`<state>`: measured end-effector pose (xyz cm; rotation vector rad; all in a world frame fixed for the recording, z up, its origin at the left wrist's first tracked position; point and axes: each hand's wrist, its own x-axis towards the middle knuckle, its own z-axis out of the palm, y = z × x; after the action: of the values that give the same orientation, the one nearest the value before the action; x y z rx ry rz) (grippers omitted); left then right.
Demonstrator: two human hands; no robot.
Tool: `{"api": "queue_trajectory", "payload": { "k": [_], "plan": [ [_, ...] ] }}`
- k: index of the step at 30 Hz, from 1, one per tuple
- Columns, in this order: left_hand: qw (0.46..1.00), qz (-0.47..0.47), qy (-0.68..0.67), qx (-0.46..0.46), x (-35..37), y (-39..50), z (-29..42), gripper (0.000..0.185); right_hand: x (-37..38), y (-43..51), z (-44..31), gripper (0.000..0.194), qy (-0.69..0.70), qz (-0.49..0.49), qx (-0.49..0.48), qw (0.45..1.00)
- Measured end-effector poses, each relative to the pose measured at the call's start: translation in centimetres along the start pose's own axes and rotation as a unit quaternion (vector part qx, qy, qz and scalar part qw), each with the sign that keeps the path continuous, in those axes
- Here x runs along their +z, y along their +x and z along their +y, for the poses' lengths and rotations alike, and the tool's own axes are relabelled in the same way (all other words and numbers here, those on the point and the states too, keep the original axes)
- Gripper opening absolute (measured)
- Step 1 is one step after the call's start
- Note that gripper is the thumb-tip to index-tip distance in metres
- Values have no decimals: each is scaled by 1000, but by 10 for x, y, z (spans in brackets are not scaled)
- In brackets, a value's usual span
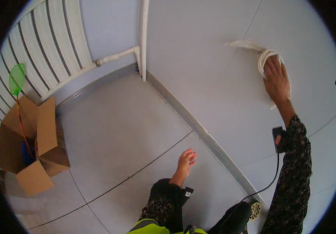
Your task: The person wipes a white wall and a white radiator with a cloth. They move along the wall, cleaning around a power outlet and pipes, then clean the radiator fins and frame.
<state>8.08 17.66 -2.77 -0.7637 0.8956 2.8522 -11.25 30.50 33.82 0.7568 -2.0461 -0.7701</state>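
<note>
My right hand (276, 79) lies flat on a white cloth (245, 44), pressing it against the pale wall panel (191, 52). The cloth is bunched around the fingers, and one loose end trails off to the left. Over the floor hangs my left hand (186, 160), holding nothing, its fingers loosely bent and a little apart. Both forearms wear dark patterned sleeves with a small black device strapped near each wrist. A black cable (277, 172) runs down from the device on the right wrist.
A grey metal baseboard (206, 136) runs along the wall's foot. On the left, a white radiator (54, 38) joins a white pipe (118, 55) near the corner. Below it an open cardboard box (47, 125) holds a green net (17, 79) on a thin handle. Tiled floor (112, 122) lies between.
</note>
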Motion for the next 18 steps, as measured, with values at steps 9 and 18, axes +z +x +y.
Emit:
{"api": "queue_trajectory", "payload": {
  "k": [9,18],
  "plan": [
    [998,-29,62,10,-15,-18,35,39,7,-196,92,40,33,-150,-18,988],
    [994,1,100,50,0,-42,78,38,-19,-148,89,48,24,-17,298,954]
  ]
}}
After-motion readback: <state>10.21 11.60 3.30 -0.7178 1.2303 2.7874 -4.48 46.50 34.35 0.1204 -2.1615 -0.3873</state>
